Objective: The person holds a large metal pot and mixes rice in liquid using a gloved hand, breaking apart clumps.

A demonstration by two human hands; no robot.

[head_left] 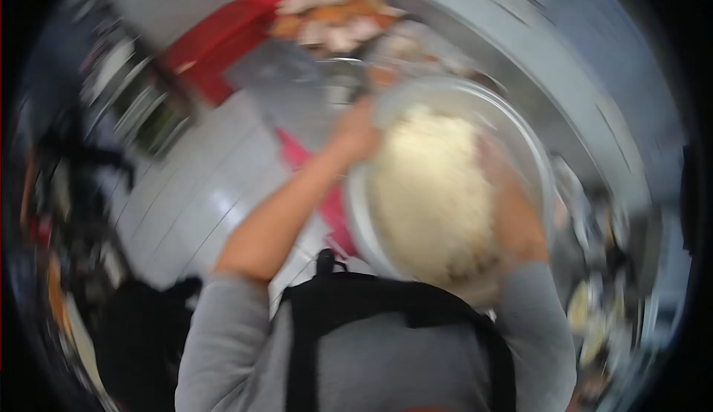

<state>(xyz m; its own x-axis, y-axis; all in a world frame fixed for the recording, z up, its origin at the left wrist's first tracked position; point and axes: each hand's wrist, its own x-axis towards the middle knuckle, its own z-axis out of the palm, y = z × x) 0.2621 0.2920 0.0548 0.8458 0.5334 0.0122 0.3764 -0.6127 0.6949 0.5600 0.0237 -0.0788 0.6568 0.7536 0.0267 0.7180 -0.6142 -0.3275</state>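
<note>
A large round, pale plastic basin [546, 170] is in front of me, its near side close to my apron. Inside lies a big heap of pale yellow, crumbly mass [431, 189]; blur hides what it is exactly. My left hand [359, 128] grips the basin's left rim. Reaching inside along the right wall, my right hand [496, 163] touches the side of the heap. Its fingers are smeared by motion and partly lost against the mass.
Beyond the basin are a metal pot [342, 78] and a pile of orange and pale pieces [338, 18] beside a red container [223, 37]. A pink thing [334, 215] shows at the basin's left. Cluttered items [594, 315] stand at right, above a tiled floor [200, 182].
</note>
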